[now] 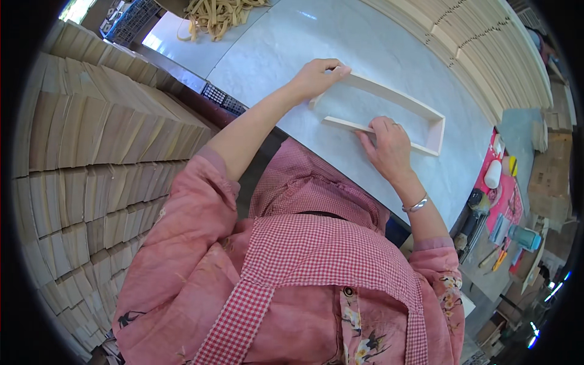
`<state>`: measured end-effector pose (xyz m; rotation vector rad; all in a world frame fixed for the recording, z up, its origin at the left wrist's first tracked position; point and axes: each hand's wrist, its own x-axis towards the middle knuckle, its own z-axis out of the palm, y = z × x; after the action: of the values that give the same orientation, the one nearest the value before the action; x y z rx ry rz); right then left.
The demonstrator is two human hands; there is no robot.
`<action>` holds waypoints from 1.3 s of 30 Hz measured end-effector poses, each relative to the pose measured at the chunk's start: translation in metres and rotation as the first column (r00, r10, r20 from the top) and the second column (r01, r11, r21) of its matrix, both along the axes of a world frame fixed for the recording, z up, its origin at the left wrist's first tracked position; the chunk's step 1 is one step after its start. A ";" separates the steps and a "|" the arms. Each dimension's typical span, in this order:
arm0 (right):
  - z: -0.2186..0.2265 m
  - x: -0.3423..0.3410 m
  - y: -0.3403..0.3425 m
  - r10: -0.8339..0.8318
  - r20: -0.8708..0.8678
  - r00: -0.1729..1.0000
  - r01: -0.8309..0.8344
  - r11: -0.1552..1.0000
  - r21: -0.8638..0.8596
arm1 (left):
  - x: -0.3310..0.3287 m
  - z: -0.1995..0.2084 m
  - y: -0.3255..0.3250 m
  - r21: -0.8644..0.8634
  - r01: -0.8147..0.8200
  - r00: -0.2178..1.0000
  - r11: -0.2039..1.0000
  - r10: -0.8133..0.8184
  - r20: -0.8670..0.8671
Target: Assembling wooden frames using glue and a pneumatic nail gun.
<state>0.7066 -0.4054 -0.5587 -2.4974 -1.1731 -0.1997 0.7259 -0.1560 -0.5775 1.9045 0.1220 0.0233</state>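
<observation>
A shallow rectangular frame of pale thin wood (395, 95) stands on edge on the white tabletop. At its far left corner, my left hand (319, 76) is closed with thumb and fingers pinching the wood. My right hand (390, 146) grips the near long side strip (344, 124) around its middle, fingers over the top and thumb on the near face. The strip's left end stands apart from the short left side, so that corner is open. Over at the right, the corners look joined.
Long stacks of grooved pale wood strips (471, 36) line the table's far right. Yellowish bands (219, 15) lie in a heap at the far left. Tall piles of wooden boards (79, 115) rise beside my left arm. Right of the table are a white bottle (493, 174) and tools.
</observation>
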 end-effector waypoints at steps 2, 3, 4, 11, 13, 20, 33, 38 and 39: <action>-0.002 0.000 0.002 -0.005 0.036 0.999 0.004 1.000 0.027 | 0.002 0.004 -0.006 -0.059 -0.065 0.995 0.996 0.061 -0.074; -0.002 -0.001 0.002 -0.009 0.053 0.999 0.006 0.999 0.040 | 0.002 0.006 -0.009 -0.087 -0.099 0.990 0.991 0.089 -0.112; -0.003 -0.002 0.002 -0.012 0.070 0.997 0.008 0.999 0.052 | 0.003 0.006 -0.012 -0.114 -0.134 0.982 0.984 0.116 -0.152; -0.006 -0.003 -0.001 -0.119 0.124 0.985 0.112 0.992 0.061 | 0.009 -0.011 -0.043 -0.025 -0.269 0.963 0.963 0.269 0.000; -0.009 -0.006 0.001 -0.134 0.062 0.989 0.130 0.989 0.078 | 0.018 -0.041 -0.042 0.115 -0.304 0.904 0.946 0.249 0.347; -0.025 0.001 0.031 -0.137 0.181 0.974 0.118 0.986 0.114 | 0.009 -0.040 -0.017 -0.175 -0.187 0.979 0.967 0.199 0.051; -0.025 -0.010 0.059 -0.276 0.074 0.958 0.263 0.953 0.147 | -0.008 -0.001 -0.032 -0.421 -0.171 0.974 0.891 0.087 -0.211; -0.031 -0.010 0.069 -0.321 0.068 0.945 0.307 0.938 0.161 | -0.014 0.013 -0.018 -0.656 -0.075 0.968 0.751 -0.103 -0.228; -0.033 -0.009 0.071 -0.337 0.072 0.939 0.321 0.931 0.171 | -0.015 0.013 -0.015 -0.711 -0.027 0.965 0.702 -0.167 -0.202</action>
<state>0.6973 -0.3346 -0.5913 -2.5504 -0.7296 -0.4924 0.7107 -0.1706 -0.5648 1.1125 0.1980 -0.2886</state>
